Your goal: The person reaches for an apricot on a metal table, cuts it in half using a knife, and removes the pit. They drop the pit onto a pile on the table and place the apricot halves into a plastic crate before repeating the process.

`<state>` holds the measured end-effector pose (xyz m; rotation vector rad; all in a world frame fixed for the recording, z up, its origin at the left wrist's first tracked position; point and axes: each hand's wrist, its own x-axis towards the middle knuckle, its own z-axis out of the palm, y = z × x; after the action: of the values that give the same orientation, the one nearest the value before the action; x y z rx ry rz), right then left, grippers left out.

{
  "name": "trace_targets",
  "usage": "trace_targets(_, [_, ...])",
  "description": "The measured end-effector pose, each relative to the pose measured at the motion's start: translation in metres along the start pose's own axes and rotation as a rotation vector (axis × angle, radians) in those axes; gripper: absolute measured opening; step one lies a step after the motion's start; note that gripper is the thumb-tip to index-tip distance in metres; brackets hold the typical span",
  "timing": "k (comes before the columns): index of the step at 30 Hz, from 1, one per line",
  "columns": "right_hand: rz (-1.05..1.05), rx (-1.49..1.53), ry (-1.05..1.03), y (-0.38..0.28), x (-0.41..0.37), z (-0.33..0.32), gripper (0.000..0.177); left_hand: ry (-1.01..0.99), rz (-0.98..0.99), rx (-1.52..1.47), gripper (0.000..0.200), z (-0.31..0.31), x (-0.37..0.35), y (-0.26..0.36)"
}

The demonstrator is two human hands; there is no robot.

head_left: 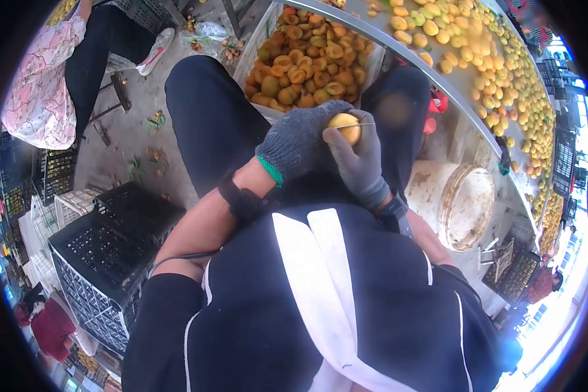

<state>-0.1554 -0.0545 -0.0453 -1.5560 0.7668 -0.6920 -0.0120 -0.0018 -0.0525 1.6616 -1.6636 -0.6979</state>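
In front of my lap, both gloved hands meet around a yellow-orange apricot (344, 129). My left hand (300, 134), in a dark grey knit glove with a green cuff, has its fingers curled against the fruit's upper left side. My right hand (359, 160), in a smoother grey glove, is closed, its thumb pressing the apricot's near side. A thin, light blade (366, 124) crosses the fruit and reaches the right fingers; its handle is hidden. Beyond the hands, between my knees, a pale crate (261, 99) holds halved apricots (307, 55).
At right, a metal-edged table (431, 70) carries many whole apricots (496, 81). Below it lies a stained white bucket (467, 206). Black plastic crates (111, 242) stand at left. A person in a pink patterned top (46, 85) sits at upper left. Scraps lie on the floor (150, 140).
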Motion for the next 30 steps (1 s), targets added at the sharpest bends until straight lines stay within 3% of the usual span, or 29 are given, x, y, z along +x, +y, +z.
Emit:
trace_targets(5, [-0.056,-0.087,0.017,0.021,0.014,-0.006,0.041,0.042,0.028,-0.044,0.059,0.003,0.012,-0.012])
trace_targets(7, [0.422,0.21,0.0,0.0,0.021,-0.01,0.035,0.048,-0.016,-0.022,0.058,0.001,0.013,-0.014])
trace_targets(8, [0.411,0.21,0.013,0.001,0.024,-0.014,0.035,0.052,-0.065,-0.002,0.057,-0.003,0.014,-0.012])
trace_targets(9, [0.412,0.482,0.083,0.006,0.026,-0.019,0.032,0.045,-0.049,-0.001,0.057,-0.008,0.013,-0.012])
trace_targets(10, [0.404,0.755,0.153,0.012,0.029,-0.025,0.03,0.028,-0.153,-0.043,0.056,-0.016,0.011,-0.011])
trace_targets(11, [0.467,1.055,0.052,0.025,0.037,-0.041,0.034,0.01,-0.254,-0.084,0.055,-0.026,0.009,-0.009])
trace_targets(12, [0.452,1.056,0.069,0.02,0.038,-0.046,0.034,-0.001,-0.236,-0.084,0.055,-0.037,0.006,-0.004])
trace_targets(14, [0.43,1.205,0.069,0.004,0.04,-0.057,0.04,-0.018,-0.527,-0.575,0.052,-0.058,0.002,0.002])
trace_targets(16, [0.393,1.203,0.052,-0.005,0.041,-0.064,0.045,0.01,-0.517,-0.686,0.052,-0.059,-0.004,-0.02])
trace_targets(18, [0.313,1.317,-0.124,-0.011,0.043,-0.066,0.048,0.04,-0.512,-0.793,0.051,-0.06,-0.004,-0.024])
trace_targets(21, [0.316,1.408,-0.191,-0.019,0.046,-0.066,0.05,-0.001,-0.655,-0.862,0.048,-0.06,-0.007,-0.024])
trace_targets(26, [0.326,1.407,-0.208,-0.019,0.042,-0.068,0.049,0.026,-0.685,-1.154,0.047,-0.041,-0.015,-0.045])
trace_targets(30, [0.251,1.333,-0.253,-0.027,0.038,-0.066,0.049,0.049,-0.684,-1.219,0.046,-0.036,-0.017,-0.054])
